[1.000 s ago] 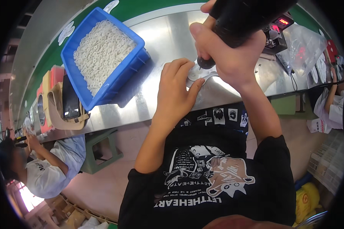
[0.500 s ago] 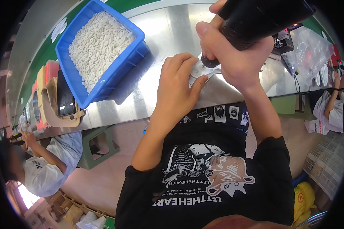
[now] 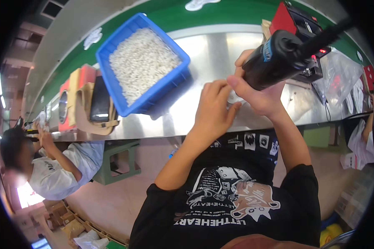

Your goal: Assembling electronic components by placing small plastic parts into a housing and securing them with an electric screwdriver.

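Note:
My right hand (image 3: 264,97) is wrapped round the body of a black electric screwdriver (image 3: 274,60), whose cable leads off to the upper right. The screwdriver's tip is hidden behind my hand. Close against it on the left, my left hand (image 3: 214,108) has thumb and fingers closed on a small white plastic piece (image 3: 234,98) at the metal tabletop. Most of that piece is covered by my fingers. To the left stands a blue bin (image 3: 160,94) full of small white ring-like parts (image 3: 143,64).
A phone (image 3: 100,101) lies on a tan cap (image 3: 84,114) left of the bin. A red-and-black device (image 3: 297,25) and a clear plastic bag (image 3: 335,76) are at the right. Behind the metal table runs a green belt (image 3: 232,12). Another person (image 3: 56,166) sits at far left.
The whole view has shifted, so the bin and hands sit further right and lower. The screwdriver's back end and cable now show. Both hands keep their holds.

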The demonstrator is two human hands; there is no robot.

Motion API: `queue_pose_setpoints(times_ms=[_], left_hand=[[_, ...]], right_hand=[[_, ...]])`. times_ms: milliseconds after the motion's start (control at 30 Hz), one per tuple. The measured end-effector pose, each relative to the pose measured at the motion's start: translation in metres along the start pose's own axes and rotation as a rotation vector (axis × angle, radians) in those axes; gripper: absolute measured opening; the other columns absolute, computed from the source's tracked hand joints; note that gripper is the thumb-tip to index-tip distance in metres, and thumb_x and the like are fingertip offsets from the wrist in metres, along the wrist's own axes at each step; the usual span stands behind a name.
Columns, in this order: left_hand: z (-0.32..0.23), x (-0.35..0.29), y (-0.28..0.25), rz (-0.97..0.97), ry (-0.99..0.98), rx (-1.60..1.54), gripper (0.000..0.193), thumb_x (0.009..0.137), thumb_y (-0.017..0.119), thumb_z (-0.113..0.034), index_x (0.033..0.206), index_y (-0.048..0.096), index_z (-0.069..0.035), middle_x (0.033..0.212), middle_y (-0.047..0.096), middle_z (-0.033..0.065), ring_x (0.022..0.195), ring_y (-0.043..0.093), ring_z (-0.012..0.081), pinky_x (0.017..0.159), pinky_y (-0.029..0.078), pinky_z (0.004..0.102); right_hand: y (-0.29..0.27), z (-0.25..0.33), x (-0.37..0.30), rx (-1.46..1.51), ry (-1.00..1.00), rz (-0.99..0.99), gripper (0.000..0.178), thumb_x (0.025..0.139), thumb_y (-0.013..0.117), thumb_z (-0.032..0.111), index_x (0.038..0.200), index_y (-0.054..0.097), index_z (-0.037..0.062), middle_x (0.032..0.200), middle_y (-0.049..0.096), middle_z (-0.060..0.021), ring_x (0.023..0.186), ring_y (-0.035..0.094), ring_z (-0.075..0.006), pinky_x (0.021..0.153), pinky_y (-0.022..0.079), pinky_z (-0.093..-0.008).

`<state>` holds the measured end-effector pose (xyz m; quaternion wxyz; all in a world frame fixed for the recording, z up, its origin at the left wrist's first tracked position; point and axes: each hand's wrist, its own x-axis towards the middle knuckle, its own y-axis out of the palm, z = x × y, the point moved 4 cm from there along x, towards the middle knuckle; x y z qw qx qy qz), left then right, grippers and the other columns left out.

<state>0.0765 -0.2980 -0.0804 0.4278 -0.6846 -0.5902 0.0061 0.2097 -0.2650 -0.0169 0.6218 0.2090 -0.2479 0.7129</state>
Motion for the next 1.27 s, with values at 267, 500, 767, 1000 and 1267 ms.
queue_pose_setpoints(times_ms=[267,500,767,1000,1267], left_hand=[[-0.020,0.031,-0.013,0.366,0.129,0.348,0.033,0.078,0.076,-0.020,0.098,0.065,0.002,0.092,0.058,0.0176,0.084,0.061,0.0367,0.074,0.052,0.0473],[0.021,0.179,-0.045,0.363,0.052,0.609,0.036,0.081,0.076,-0.030,0.101,0.074,0.000,0.105,0.069,0.0221,0.097,0.071,0.0369,0.084,0.058,0.0454],[0.154,0.268,-0.070,0.491,-0.069,0.400,0.070,0.085,0.074,-0.052,0.142,0.061,-0.012,0.129,0.069,0.0215,0.121,0.065,0.0373,0.103,0.051,0.0451],[0.319,0.300,-0.260,0.185,-0.357,0.616,0.064,0.085,0.074,-0.051,0.119,0.072,0.004,0.117,0.072,0.0273,0.112,0.068,0.0436,0.098,0.054,0.0477],[0.400,0.248,-0.317,0.681,-0.854,0.680,0.056,0.082,0.079,-0.058,0.097,0.076,-0.004,0.090,0.069,0.0136,0.073,0.066,0.0222,0.064,0.059,0.0405]], right_hand=[[-0.074,0.062,-0.004,0.561,-0.278,-0.191,0.044,0.092,0.058,-0.001,0.134,0.050,0.0092,0.075,0.046,0.0007,0.057,0.044,-0.0106,0.058,0.039,-0.0271],[-0.075,0.033,-0.102,0.413,0.008,-0.132,0.042,0.089,0.072,0.001,0.118,0.043,0.0068,0.072,0.052,-0.0046,0.054,0.049,-0.0149,0.051,0.044,-0.0293],[-0.080,0.039,-0.161,0.081,0.310,-0.484,0.048,0.080,0.062,-0.007,0.124,0.045,0.0012,0.069,0.051,-0.0037,0.052,0.048,-0.0136,0.054,0.044,-0.0276],[-0.152,0.019,-0.191,-0.006,0.405,-0.648,0.043,0.088,0.072,0.016,0.122,0.050,0.0021,0.073,0.047,-0.0029,0.060,0.044,-0.0128,0.058,0.040,-0.0285],[-0.182,-0.008,-0.226,-0.037,0.346,-0.941,0.047,0.088,0.071,0.011,0.128,0.051,-0.0012,0.073,0.047,-0.0028,0.058,0.043,-0.0123,0.058,0.041,-0.0267]])
